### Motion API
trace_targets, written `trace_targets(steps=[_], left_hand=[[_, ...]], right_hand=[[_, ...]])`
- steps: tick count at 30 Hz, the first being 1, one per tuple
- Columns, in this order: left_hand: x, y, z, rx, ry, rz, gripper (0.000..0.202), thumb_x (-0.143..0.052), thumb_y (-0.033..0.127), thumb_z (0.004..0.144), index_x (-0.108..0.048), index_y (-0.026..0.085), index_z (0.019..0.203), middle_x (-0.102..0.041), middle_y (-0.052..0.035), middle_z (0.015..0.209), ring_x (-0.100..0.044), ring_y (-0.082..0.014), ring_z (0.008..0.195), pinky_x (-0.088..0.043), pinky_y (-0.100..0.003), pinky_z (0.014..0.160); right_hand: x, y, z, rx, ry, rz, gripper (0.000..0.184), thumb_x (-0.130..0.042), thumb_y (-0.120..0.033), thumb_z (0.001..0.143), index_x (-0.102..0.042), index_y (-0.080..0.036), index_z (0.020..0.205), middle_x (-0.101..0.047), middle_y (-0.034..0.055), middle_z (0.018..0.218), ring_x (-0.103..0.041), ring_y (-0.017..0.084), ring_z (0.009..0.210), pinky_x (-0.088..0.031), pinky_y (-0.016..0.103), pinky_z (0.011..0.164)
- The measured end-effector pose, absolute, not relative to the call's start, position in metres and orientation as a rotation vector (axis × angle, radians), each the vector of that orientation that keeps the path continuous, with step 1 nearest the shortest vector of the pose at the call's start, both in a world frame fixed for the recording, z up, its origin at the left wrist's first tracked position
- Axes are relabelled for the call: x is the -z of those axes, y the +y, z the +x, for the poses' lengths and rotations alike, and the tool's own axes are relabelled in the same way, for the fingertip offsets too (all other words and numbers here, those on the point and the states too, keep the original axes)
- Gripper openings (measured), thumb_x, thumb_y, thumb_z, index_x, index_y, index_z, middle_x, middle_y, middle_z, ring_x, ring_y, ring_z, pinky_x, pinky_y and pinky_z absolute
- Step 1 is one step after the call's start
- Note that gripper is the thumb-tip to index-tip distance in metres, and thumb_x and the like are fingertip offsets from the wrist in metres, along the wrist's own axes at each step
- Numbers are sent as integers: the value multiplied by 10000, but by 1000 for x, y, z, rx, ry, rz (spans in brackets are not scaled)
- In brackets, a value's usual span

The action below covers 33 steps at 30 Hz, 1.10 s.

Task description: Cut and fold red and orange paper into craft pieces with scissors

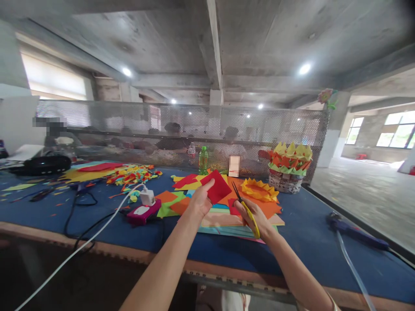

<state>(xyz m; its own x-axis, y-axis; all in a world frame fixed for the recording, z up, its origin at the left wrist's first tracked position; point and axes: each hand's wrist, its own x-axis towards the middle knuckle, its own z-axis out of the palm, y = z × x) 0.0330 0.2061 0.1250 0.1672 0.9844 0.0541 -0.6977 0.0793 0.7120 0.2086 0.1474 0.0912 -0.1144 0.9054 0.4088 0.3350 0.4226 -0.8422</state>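
Observation:
My left hand [201, 199] is closed on a red paper square [219, 189], pinching it at its left corner. In my right hand [256, 216] is a pair of scissors [249, 215] with yellow handles and dark blades pointing up and away. The blades lie just right of the red square, apart from it. A smaller red paper piece [232, 206] shows by my right fingertips; whether they grip it I cannot tell. Beneath both hands is a pile of coloured paper sheets [217, 220]. A yellow folded-paper ring [259, 190] lies behind my right hand.
A woven basket [285, 183] with paper points stands at the right, a green bottle [203, 160] at the back. Left are paper scraps [132, 175], a magenta power strip [142, 212] and a white cable [97, 235]. A glue gun [356, 233] lies right. People sit behind the mesh screen [136, 116].

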Motion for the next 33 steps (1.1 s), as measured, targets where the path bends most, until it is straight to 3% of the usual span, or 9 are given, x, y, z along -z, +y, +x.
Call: trace_targets(steps=[16,26,33], left_hand=[[-121,208,33,-1251,473,657,336,-690,265,862,-664,76,1139,-766,-163,972,-755,-278,823,-618,-381,798],[-126,204,33,-1245,463,627,247,-580,162,925,-654,40,1127,-773,-159,889,-755,-253,813,-608,-341,797],[-129,201,34,-1250,474,621,254,-568,148,929,-646,36,1144,-772,-156,886,-755,-245,804,-605,-331,784]], right_hand=[[-85,155,208,-645,-1787,-1164,460,-509,-649,864,-571,-201,780,-395,-62,528,-396,94,442,-287,221,437],[-85,155,209,-623,-1807,-1190,494,-505,-664,857,-554,-187,743,-367,-68,509,-380,81,433,-268,208,425],[-88,151,207,-605,-1793,-1222,565,-491,-701,845,-656,-162,803,-358,-75,435,-361,81,390,-257,211,403]])
